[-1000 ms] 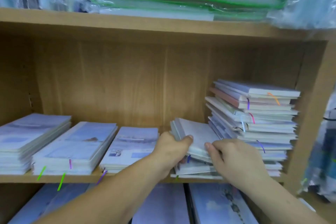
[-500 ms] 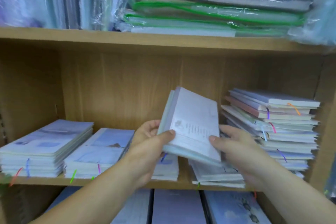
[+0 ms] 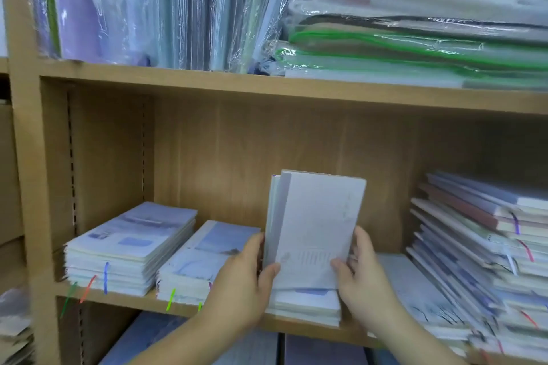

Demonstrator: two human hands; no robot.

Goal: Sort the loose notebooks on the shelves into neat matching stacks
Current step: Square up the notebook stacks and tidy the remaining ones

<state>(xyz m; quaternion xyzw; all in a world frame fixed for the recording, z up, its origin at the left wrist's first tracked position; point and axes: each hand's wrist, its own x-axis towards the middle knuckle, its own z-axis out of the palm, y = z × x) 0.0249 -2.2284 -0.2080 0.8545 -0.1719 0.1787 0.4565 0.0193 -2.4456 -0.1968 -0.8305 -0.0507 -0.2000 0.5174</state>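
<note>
Standing upright between both hands, a thin bundle of notebooks sits just over a low stack near the front edge of the shelf, about midway along. The left hand pinches its lower left edge, thumb on the cover and fingers behind, and the right hand pinches the lower right edge likewise. Two neat stacks lie toward the shelf's left end, a ragged pile at its right.

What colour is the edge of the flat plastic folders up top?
Bright green, on the clear plastic folders; head view shows it.
</note>
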